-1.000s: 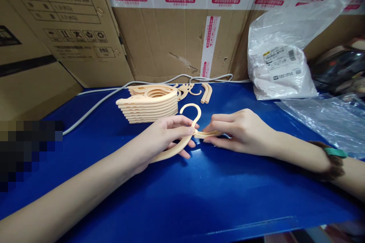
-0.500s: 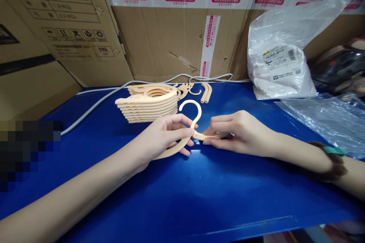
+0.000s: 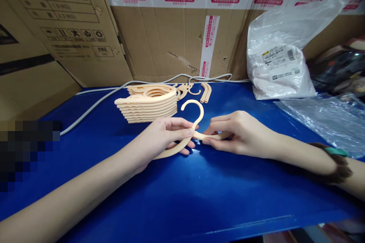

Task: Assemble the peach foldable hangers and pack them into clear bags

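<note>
So the biggest thing in front of you is the wall of cardboard boxes [image 3: 176, 34] with red-and-white tape across them, standing right behind the blue table [image 3: 199, 193]. I'll use that table as the reference for everything else.

On the table's far right sits a white plastic bag [image 3: 278, 68] with a barcode label, leaning against the boxes, and just in front of it, toward the right edge, lies a sheet of clear plastic film [image 3: 327, 121]. A grey cable [image 3: 97, 104] runs along the table's back edge and then down toward the left side.

Near the back middle of the table you've got a stack of peach hangers [image 3: 148, 104], piled flat. Just right of the stack, also at the back, are a few loose hanger pieces [image 3: 196, 92].

Now the part you're actually handling: the peach hanger [image 3: 194, 121] is at the middle of the table, just in front of the stack, hook pointing up. Your left hand [image 3: 165, 138] is clamped on its left arm, thumb and fingers pinched together right below the hook, with the arm curving down under your palm. Your right hand [image 3: 239, 136] is closed on the right arm, fingertips pinching it close to the joint. Both hands sit low over the table and nearly touch at the hanger's neck.
</note>
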Action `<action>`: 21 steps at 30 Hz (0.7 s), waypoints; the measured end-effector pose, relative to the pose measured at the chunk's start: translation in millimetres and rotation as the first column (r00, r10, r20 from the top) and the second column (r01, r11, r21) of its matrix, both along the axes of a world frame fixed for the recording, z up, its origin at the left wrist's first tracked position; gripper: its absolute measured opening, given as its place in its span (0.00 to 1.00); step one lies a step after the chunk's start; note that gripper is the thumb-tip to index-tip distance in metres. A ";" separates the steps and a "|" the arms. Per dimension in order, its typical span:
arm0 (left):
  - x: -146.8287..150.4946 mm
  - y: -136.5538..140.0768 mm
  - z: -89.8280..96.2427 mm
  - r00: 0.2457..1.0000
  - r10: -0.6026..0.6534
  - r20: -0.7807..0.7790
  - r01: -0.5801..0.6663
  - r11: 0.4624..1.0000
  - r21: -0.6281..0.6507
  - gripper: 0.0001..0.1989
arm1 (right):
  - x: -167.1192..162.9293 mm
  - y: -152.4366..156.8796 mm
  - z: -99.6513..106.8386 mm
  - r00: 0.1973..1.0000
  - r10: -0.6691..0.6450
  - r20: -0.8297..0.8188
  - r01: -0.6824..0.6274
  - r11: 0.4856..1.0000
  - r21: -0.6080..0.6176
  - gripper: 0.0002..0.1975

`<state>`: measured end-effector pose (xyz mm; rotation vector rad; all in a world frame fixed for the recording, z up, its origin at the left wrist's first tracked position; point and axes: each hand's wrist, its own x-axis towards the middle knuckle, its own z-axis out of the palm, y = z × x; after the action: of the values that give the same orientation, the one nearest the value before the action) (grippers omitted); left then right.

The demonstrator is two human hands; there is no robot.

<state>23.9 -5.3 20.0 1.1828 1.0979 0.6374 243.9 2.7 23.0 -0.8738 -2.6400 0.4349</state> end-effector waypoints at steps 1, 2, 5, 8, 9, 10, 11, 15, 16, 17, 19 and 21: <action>0.1 0.1 0.4 1.000 0.000 0.003 0.000 1.000 -0.009 0.11 | 0.4 0.1 -0.3 1.000 0.002 0.001 -0.002 1.000 0.010 0.10; 0.2 0.2 0.7 1.000 -0.001 0.006 0.001 1.000 -0.020 0.10 | 0.9 0.3 -0.9 1.000 0.007 0.004 -0.007 1.000 0.022 0.10; 0.3 -0.2 1.2 1.000 -0.008 0.008 0.008 0.999 -0.047 0.08 | 2.7 1.2 -3.7 0.999 0.031 0.013 -0.032 0.997 0.075 0.08; 0.1 -0.6 0.6 1.000 -0.020 -0.004 0.020 0.999 -0.041 0.07 | 4.5 2.8 -6.7 0.998 0.056 0.019 -0.058 0.990 0.130 0.07; 0.0 -0.5 0.4 1.000 -0.024 -0.006 0.024 0.999 -0.036 0.08 | 4.8 3.4 -7.4 0.998 0.060 0.021 -0.062 0.988 0.141 0.07; 0.1 -0.4 0.2 1.000 -0.027 -0.009 0.027 0.999 -0.034 0.08 | 5.0 3.9 -7.8 0.998 0.064 0.025 -0.066 0.987 0.148 0.07; 0.3 -0.2 0.1 1.000 -0.028 -0.011 0.028 0.999 -0.033 0.08 | 5.0 4.3 -7.9 0.997 0.066 0.028 -0.070 0.985 0.155 0.07; 1.9 0.6 0.6 1.000 -0.015 -0.014 0.014 0.999 -0.035 0.06 | 3.5 5.6 -6.5 0.997 0.071 0.034 -0.077 0.970 0.231 0.07; 2.2 0.7 0.9 1.000 -0.016 -0.014 0.016 0.999 -0.033 0.05 | 2.9 5.9 -6.1 0.997 0.069 0.038 -0.077 0.962 0.261 0.07; 2.4 0.7 1.0 1.000 -0.020 -0.016 0.019 0.999 -0.030 0.05 | 2.3 6.2 -5.8 0.997 0.064 0.040 -0.073 0.953 0.293 0.07; 2.3 0.7 1.0 0.999 -0.030 -0.025 0.030 0.999 -0.025 0.04 | 1.3 7.2 -5.4 0.998 0.045 0.042 -0.057 0.930 0.362 0.09; 2.1 0.8 0.7 0.999 -0.039 -0.035 0.038 0.999 -0.012 0.05 | 0.8 8.6 -5.0 0.999 0.032 0.042 -0.047 0.902 0.430 0.10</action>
<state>25.9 -4.4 20.7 1.2064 1.1041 0.5819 244.7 11.3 17.9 -0.6869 -2.6309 -0.1601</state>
